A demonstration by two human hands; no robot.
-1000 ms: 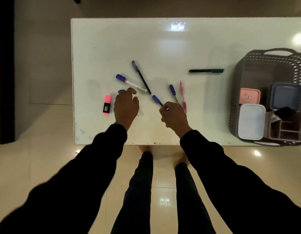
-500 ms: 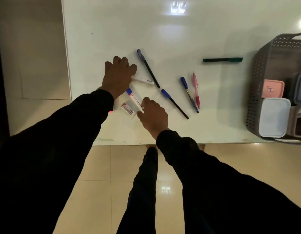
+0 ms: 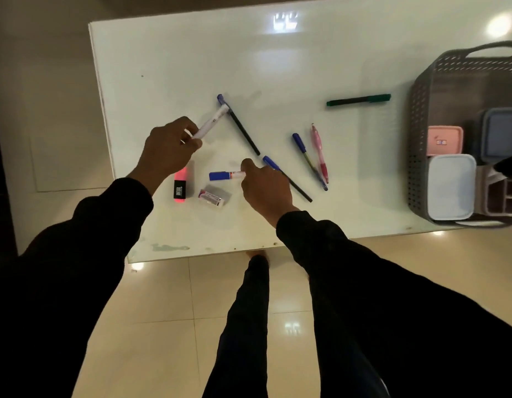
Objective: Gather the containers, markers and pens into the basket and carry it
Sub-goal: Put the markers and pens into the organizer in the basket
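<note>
My left hand (image 3: pixel 168 150) grips a white marker (image 3: pixel 211 122), lifted and pointing up to the right. My right hand (image 3: pixel 265 186) pinches the end of a blue-capped white marker (image 3: pixel 224 175) lying on the white table (image 3: pixel 277 67). A pink highlighter (image 3: pixel 180 183) and a small clear-wrapped eraser (image 3: pixel 214 196) lie between the hands. Two dark blue-capped pens (image 3: pixel 240 125) (image 3: pixel 295 185), a thin blue pen (image 3: pixel 308 159), a pink pen (image 3: pixel 320 153) and a green pen (image 3: pixel 358 99) lie on the table. The grey basket (image 3: pixel 421 116) at the right holds a pink container (image 3: pixel 444 139), a white one (image 3: pixel 450 191) and a blue-grey one (image 3: pixel 502 133).
The table's near edge runs just in front of my legs, over a glossy tiled floor (image 3: pixel 163 297). The basket sits at the table's right front corner, with a compartmented organiser (image 3: pixel 504 196) inside it. A dark strip borders the far left.
My left hand has lifted the white marker off the table. My right hand has slid right and taken the end of the blue-capped marker. The pink highlighter is uncovered again.
</note>
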